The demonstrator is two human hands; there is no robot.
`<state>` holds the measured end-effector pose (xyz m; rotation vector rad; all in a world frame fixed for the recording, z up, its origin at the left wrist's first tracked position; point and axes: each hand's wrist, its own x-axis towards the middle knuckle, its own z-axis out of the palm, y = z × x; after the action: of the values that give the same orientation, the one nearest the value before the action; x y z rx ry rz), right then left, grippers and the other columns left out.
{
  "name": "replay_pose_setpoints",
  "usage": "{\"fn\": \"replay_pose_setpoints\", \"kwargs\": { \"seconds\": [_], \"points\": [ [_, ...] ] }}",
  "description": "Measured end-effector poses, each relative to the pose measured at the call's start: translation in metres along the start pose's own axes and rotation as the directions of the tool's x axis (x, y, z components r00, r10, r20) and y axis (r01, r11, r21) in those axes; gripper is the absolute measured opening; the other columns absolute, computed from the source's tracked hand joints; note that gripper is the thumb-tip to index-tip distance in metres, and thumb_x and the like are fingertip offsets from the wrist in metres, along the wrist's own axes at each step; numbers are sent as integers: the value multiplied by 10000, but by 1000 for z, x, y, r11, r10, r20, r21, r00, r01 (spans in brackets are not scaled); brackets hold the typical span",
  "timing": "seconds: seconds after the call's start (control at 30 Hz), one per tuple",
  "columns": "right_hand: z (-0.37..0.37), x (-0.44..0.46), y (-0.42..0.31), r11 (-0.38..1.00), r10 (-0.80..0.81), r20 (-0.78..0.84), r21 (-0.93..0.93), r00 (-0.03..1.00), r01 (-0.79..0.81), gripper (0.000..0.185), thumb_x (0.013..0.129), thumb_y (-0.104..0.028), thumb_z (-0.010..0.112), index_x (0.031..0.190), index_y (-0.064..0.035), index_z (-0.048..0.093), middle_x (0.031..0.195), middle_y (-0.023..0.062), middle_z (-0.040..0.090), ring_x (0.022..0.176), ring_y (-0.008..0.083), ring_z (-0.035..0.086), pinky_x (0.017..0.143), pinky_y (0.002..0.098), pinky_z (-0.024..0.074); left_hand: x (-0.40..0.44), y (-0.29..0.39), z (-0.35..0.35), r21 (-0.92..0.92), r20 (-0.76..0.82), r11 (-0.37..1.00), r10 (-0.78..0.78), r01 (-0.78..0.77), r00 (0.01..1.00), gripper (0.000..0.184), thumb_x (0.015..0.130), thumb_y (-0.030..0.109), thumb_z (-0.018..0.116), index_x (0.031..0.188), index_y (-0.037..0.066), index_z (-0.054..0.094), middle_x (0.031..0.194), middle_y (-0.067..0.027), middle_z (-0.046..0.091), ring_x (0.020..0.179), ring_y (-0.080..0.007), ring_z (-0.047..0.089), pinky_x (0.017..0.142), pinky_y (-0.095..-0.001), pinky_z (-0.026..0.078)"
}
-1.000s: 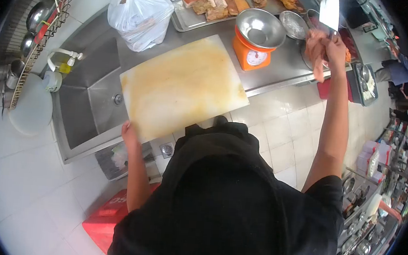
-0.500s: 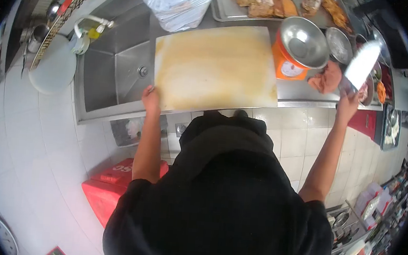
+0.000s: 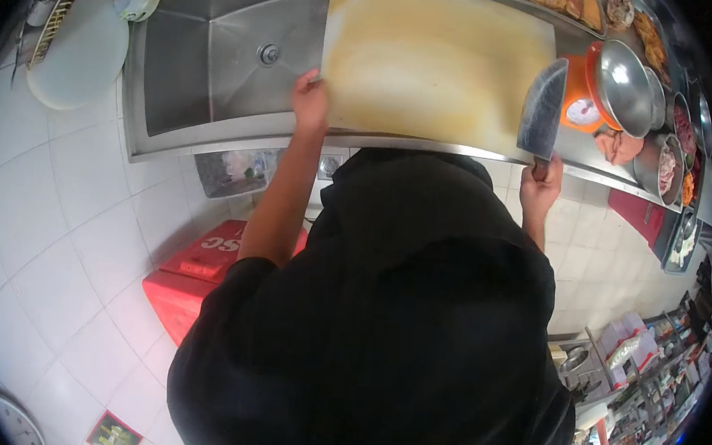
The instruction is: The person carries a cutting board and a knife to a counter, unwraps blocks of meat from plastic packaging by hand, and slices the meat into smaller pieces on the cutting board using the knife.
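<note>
My left hand (image 3: pixel 310 102) is closed on the left edge of a stained white cutting board (image 3: pixel 435 66), near its front corner. In my right hand (image 3: pixel 541 183) is the handle of a wide cleaver (image 3: pixel 542 110), its blade pointing away from me over the board's right edge. Just right of the blade stands an orange scale (image 3: pixel 581 98) with a steel bowl (image 3: pixel 626 89) on top. A piece of pink meat (image 3: pixel 618 147) lies on the counter in front of the scale.
A steel sink (image 3: pixel 239 63) is left of the board. Meat trays (image 3: pixel 549 5) are at the back right, and a bowl of raw meat (image 3: pixel 660 169) stands at the counter's right. A red box (image 3: pixel 193 272) is on the floor at lower left.
My right hand has let go of the pink meat, now on the counter, and has brought the cleaver left to the board. The board has been straightened along the counter under my left hand.
</note>
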<state>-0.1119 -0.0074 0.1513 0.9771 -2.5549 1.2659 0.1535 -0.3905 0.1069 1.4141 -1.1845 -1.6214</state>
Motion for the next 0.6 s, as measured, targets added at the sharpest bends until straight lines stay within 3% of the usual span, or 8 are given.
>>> {"fn": "replay_pose_setpoints", "kwargs": {
  "seconds": [0.1, 0.23, 0.27, 0.37, 0.4, 0.5, 0.6],
  "points": [
    [30, 2, -10, 984, 76, -102, 169, 992, -58, 302, 758, 55, 659, 1058, 19, 643, 1138, 138, 629, 993, 169, 627, 782, 282, 518, 9, -11, -6, -10, 47, 999, -43, 43, 998, 376, 912, 5, 639, 1273, -38, 543, 984, -89, 671, 860, -142, 632, 747, -285, 514],
    [46, 14, -9, 988, 152, -109, 27, 982, -150, 276, 751, 48, 665, 1022, 4, 637, 919, 73, 599, 777, 149, 578, 703, 281, 486, 10, -22, -12, -77, 141, 997, -20, 31, 990, 380, 910, 11, 629, 1276, -42, 544, 964, -81, 655, 844, -134, 619, 732, -284, 506],
    [52, 21, -17, 995, 79, -200, 76, 977, -65, 244, 753, 48, 662, 988, -10, 631, 813, 22, 528, 676, 117, 490, 646, 263, 438, 11, -23, -14, -53, 149, 997, -41, 49, 988, 382, 910, 13, 631, 1277, -42, 544, 956, -77, 654, 837, -132, 616, 727, -283, 504],
    [55, 24, 10, 989, 139, -174, 71, 975, -128, 219, 761, 43, 669, 966, -26, 636, 797, -17, 503, 664, 82, 446, 625, 233, 402, -3, -8, -7, -30, 140, 997, -67, 72, 988, 410, 906, 22, 641, 1296, -44, 535, 939, -67, 651, 815, -124, 606, 716, -278, 498],
    [58, 26, 14, 966, 210, -151, 186, 966, -181, 155, 783, 24, 679, 917, -28, 620, 754, -57, 490, 659, 48, 423, 612, 218, 384, -8, -7, -7, -27, 126, 997, -74, 78, 989, 423, 904, 25, 646, 1305, -45, 530, 934, -64, 651, 807, -121, 602, 713, -277, 495],
    [70, 34, 20, 920, 352, -88, 217, 932, -327, 114, 807, -5, 694, 863, -35, 600, 707, -84, 473, 646, 30, 401, 596, 215, 376, -6, -16, -14, 94, 187, 995, -41, 24, 982, 437, 917, 44, 646, 1324, -49, 516, 920, -55, 650, 801, -110, 596, 707, -268, 490],
    [78, 34, 10, 928, 350, -106, 170, 931, -330, 130, 828, -26, 709, 827, -42, 580, 684, -83, 454, 650, 39, 407, 593, 221, 381, -5, -21, -14, 39, 202, 993, -119, 114, 972, 385, 918, 64, 635, 1285, -31, 576, 893, -65, 647, 807, -127, 600, 726, -282, 489]
  ]
}}
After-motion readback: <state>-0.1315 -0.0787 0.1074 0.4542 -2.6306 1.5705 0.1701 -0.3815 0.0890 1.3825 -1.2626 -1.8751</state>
